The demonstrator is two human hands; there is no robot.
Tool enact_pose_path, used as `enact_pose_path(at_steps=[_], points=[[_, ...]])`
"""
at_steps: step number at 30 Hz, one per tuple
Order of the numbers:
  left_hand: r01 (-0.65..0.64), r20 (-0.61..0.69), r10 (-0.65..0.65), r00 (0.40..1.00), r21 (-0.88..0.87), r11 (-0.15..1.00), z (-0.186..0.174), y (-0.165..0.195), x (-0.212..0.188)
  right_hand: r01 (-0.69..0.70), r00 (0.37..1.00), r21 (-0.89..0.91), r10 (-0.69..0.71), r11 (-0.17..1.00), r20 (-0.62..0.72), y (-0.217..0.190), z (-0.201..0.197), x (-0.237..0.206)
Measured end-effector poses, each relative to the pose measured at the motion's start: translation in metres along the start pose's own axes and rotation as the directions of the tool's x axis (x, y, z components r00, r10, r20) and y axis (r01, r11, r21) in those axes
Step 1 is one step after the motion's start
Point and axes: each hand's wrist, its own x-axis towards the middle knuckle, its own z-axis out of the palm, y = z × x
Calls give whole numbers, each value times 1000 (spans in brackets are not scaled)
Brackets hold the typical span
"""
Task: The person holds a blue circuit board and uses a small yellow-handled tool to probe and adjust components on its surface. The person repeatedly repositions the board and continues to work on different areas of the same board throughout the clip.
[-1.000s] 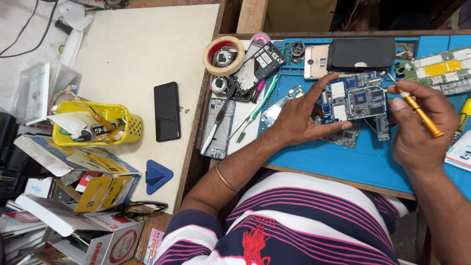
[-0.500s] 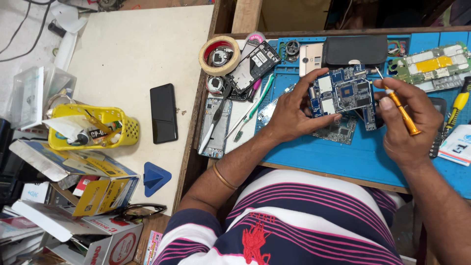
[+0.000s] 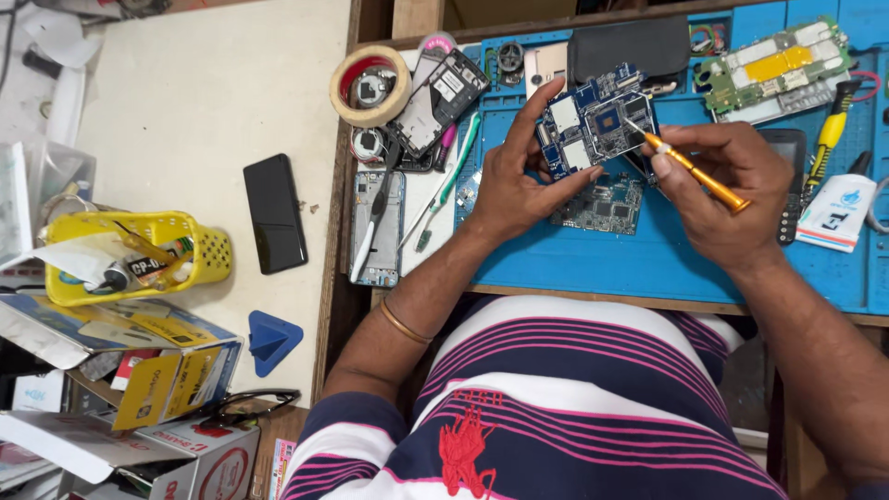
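Now circuit board [image 3: 593, 120] higher (tilted up)

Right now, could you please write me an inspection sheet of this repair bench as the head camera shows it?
Surface: blue rubber work mat on a wooden bench; pale table to the left.
Job's things: blue rectangular circuit board, raised off the mat; orange-handled screwdriver, tip on the board.
Clutter: second dark circuit board, roll of beige tape, black phone, yellow plastic basket, blue plastic triangle.
Fingers: left hand holds the board's edge; right hand grips the screwdriver.
Cables: red wire by the green board at top right.
Surroundings: cardboard boxes at lower left.
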Motion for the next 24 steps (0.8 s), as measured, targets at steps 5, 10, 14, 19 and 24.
enact_pose_path(at_steps=[5,10,14,19,24], points=[[27,59,-26,998,-16,1000,0,-5,-4,-56,998,-98,53,994,-34,-3,-1,2],[-17,49,11,999,127,992,-2,5,-3,16,1000,-202,-20,979,-18,4,4,-2],[-77,33,73,997,176,981,-2,9,0,101,994,-363,-111,926,-5,11,2,-6],[-111,8,112,994,203,973,-1,6,-4,46,998,-281,-58,959,-36,6,5,-4],[-102,15,101,995,219,970,0,-2,-7,8,995,-189,-26,982,-95,1,8,-1]])
